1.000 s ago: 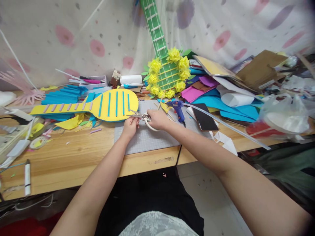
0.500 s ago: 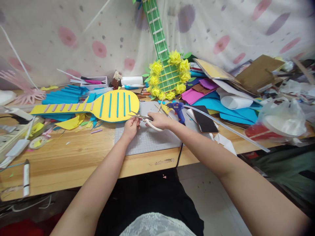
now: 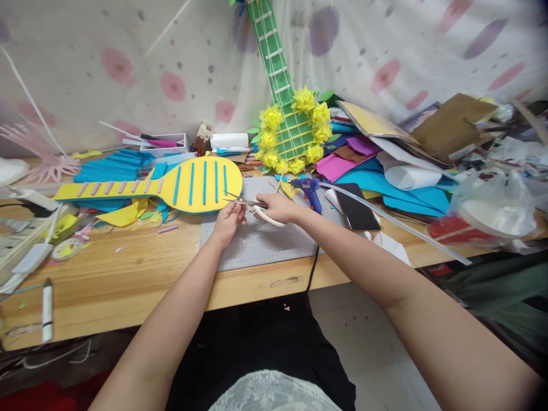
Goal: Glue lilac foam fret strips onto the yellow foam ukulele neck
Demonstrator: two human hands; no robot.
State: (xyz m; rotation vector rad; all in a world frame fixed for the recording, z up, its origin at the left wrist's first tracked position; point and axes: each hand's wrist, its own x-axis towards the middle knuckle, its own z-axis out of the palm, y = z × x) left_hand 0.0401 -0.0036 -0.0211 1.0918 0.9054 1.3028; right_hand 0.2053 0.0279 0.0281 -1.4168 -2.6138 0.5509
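Observation:
My right hand (image 3: 280, 208) is closed round the white handles of a pair of scissors (image 3: 252, 203), whose blades point left over a grey cutting mat (image 3: 261, 240). My left hand (image 3: 228, 220) is pinched just under the blades, holding something too small to make out. Right beside both hands lies a yellow paddle-shaped foam piece (image 3: 188, 185) with blue and pink stripes, flat on the wooden table (image 3: 128, 274).
A blue glue gun (image 3: 310, 191) and a black phone (image 3: 357, 206) lie right of my hands. A green craft guitar with yellow flowers (image 3: 291, 131) leans on the curtain. Coloured foam sheets (image 3: 385, 182) pile up at right, blue strips (image 3: 115, 165) and scraps at left.
The view has shifted slightly. Both hands stay together at the scissors, with the right hand edged a little to the right.

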